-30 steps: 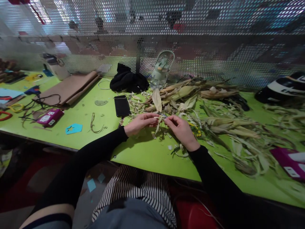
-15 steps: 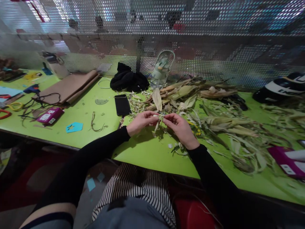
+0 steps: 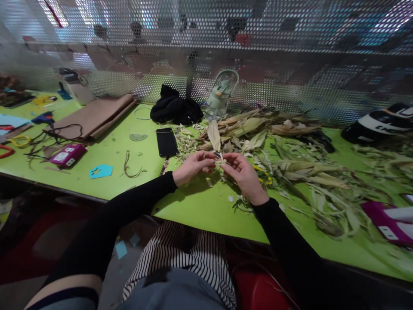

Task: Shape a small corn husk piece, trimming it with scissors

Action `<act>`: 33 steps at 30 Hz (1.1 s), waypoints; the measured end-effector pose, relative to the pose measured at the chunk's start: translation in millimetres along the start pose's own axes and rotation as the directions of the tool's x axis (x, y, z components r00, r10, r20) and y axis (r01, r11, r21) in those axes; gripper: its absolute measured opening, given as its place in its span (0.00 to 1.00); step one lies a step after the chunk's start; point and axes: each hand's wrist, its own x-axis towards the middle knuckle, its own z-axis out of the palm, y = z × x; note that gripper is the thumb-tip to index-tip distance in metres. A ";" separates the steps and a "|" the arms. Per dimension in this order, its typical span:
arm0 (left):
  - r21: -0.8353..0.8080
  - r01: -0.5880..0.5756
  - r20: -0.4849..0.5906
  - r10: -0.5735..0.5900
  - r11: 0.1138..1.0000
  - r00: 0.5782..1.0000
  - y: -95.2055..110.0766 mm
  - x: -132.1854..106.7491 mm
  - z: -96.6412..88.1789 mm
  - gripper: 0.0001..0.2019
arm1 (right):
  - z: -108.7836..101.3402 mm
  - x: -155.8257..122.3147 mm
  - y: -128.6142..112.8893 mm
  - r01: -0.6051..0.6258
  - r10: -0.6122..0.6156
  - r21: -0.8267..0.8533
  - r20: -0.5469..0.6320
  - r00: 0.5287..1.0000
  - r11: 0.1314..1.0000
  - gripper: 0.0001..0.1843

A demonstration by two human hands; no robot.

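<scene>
Both my hands meet over the green table (image 3: 200, 206), fingers pinched on one small pale strip of corn husk (image 3: 219, 161) held between them. My left hand (image 3: 192, 167) grips its left end and my right hand (image 3: 242, 173) grips its right end. A broad dry husk leaf (image 3: 213, 134) lies just beyond my fingers. A big heap of dried corn husks (image 3: 290, 150) spreads behind and to the right of my hands. Small husk scraps (image 3: 230, 199) lie on the table under my wrists.
A black phone (image 3: 166, 142) lies left of my hands, with a black cloth (image 3: 174, 110) and a pale green bottle (image 3: 221, 94) behind. Farther left are brown paper (image 3: 93, 117), a magenta box (image 3: 66, 155), a blue paper shape (image 3: 100, 171) and cords. Another magenta box (image 3: 387, 219) sits right. A perforated metal screen (image 3: 290, 51) backs the table.
My hands have drawn slightly closer together and shifted a little up and away, still pinching the same husk strip. The dangling end of the strip looks shorter.
</scene>
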 end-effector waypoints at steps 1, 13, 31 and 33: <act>0.017 0.035 0.029 -0.036 0.999 0.999 -1.0 0.0 -0.9 0.10 | -0.8 0.7 0.8 0.021 -0.021 0.013 -0.007 1.000 1.000 0.21; -0.098 0.033 0.029 -0.030 0.995 0.999 -9.9 5.2 -0.7 0.10 | 2.3 1.8 9.9 -0.060 0.061 0.039 -0.015 0.998 0.997 0.20; 0.605 -0.218 0.144 0.163 0.766 0.976 -11.5 -1.2 -7.1 0.09 | -36.0 11.8 4.7 0.020 -0.127 -0.222 -0.479 0.869 0.975 0.18; 0.620 -0.262 0.145 0.220 0.739 0.965 -7.8 1.5 -5.4 0.11 | -32.1 10.3 4.5 0.017 -0.119 -0.221 -0.456 0.882 0.975 0.19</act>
